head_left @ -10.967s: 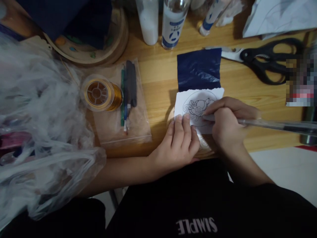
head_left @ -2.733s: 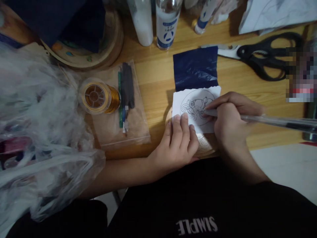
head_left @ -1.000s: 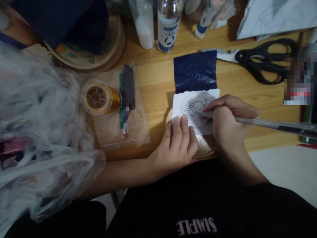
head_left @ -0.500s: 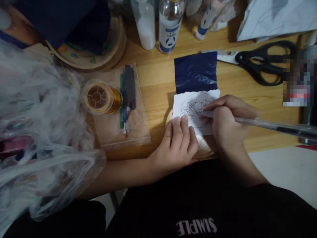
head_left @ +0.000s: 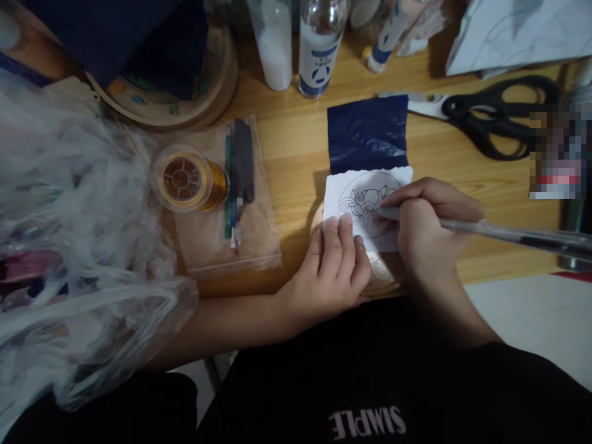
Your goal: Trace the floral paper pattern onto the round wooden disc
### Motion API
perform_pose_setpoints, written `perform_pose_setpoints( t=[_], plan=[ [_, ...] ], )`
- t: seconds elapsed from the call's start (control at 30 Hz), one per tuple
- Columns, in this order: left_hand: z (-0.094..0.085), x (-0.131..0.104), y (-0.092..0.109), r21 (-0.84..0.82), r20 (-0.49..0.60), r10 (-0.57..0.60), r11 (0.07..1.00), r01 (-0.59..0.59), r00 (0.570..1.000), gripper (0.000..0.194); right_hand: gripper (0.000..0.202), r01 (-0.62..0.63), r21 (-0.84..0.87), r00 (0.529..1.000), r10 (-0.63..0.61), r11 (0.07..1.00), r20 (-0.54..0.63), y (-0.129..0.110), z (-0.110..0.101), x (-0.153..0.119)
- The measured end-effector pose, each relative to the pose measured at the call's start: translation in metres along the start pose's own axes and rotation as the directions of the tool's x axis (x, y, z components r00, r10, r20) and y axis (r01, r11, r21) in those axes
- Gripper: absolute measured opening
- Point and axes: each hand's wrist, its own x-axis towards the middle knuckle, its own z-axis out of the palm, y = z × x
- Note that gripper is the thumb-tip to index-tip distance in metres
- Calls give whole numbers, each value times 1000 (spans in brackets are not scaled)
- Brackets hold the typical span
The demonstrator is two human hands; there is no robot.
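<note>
A white paper (head_left: pixel 337 191) with a floral line drawing inside a circle lies over a round wooden piece (head_left: pixel 386 285) near the table's front edge. My left hand (head_left: pixel 330 265) rests on the paper's lower left part with its fingers slightly spread. Closed around a pen (head_left: pixel 518 233), my right hand (head_left: pixel 428 228) is at the paper's right side, and the pen tip is hidden by the fingers over the drawing. A dark blue sheet (head_left: pixel 367 132) extends from behind the paper's torn top edge.
Black-handled scissors (head_left: pixel 490 117) lie at the right. Bottles (head_left: pixel 319 55) stand at the back. To the left are a spool of golden wire (head_left: pixel 185 179), brushes (head_left: pixel 235 185) on a clear bag (head_left: pixel 203 246), a wooden hoop (head_left: pixel 222 80) and a crumpled plastic bag (head_left: pixel 92 246).
The view has shifted very slightly. Both hands and the paper keep nearly the same positions, and the pen is still held in my right hand.
</note>
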Motion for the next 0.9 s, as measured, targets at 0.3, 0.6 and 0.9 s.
perform_pose_setpoints(
  t=[0.3, 0.6, 0.9],
  plan=[
    [-1, 1, -1, -8, 4, 4, 1000, -4, 1000, 78, 26, -18, -20, 1000, 17, 1000, -26, 1, 1, 0],
    [0, 0, 0, -3, -4, -3, 1000, 3, 1000, 77, 28, -27, 39, 998, 29, 999, -51, -3, 3, 0],
    [0, 0, 0, -2, 5, -5, 1000, 5, 1000, 77, 30, 11, 22, 998, -9, 1000, -56, 1, 1, -2]
  ],
)
